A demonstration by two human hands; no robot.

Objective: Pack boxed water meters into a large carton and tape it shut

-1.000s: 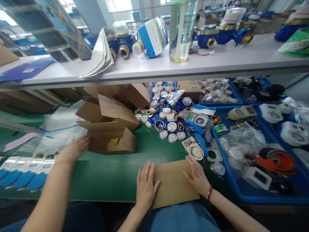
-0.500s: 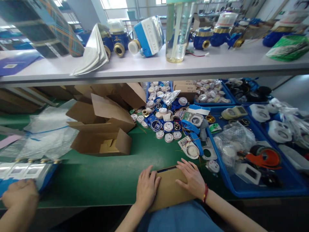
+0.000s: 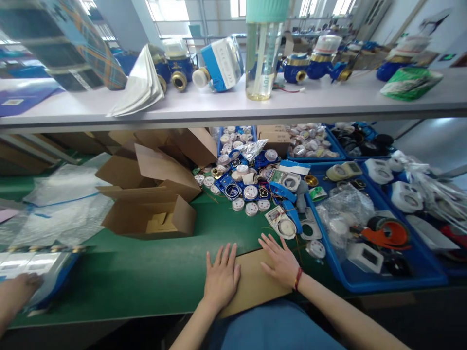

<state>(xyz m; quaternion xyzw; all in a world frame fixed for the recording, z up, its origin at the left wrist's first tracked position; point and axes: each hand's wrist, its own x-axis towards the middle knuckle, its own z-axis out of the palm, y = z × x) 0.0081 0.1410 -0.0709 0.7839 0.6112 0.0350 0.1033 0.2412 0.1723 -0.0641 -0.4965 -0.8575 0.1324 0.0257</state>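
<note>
Brown rectangular cardboard piece (image 3: 252,282) likely wants even pressure, left hand (image 3: 221,278) and right hand (image 3: 283,262) splayed flat across its opposite sides.

So the cardboard (image 3: 252,282) sits at the near edge of the bench (image 3: 156,272), box (image 3: 184,217) behind and left, meter parts (image 3: 250,193) piled straight behind, tray (image 3: 394,283) off right, bottle (image 3: 260,58) up on the shelf (image 3: 204,104).

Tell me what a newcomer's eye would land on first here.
Probably the heap of white discs and blue parts at the picture's centre, on the green bench. Nearer the wearer, the left hand and right hand lie spread on brown cardboard. Above, a clear, mint-topped bottle stands on the shelf.
</note>
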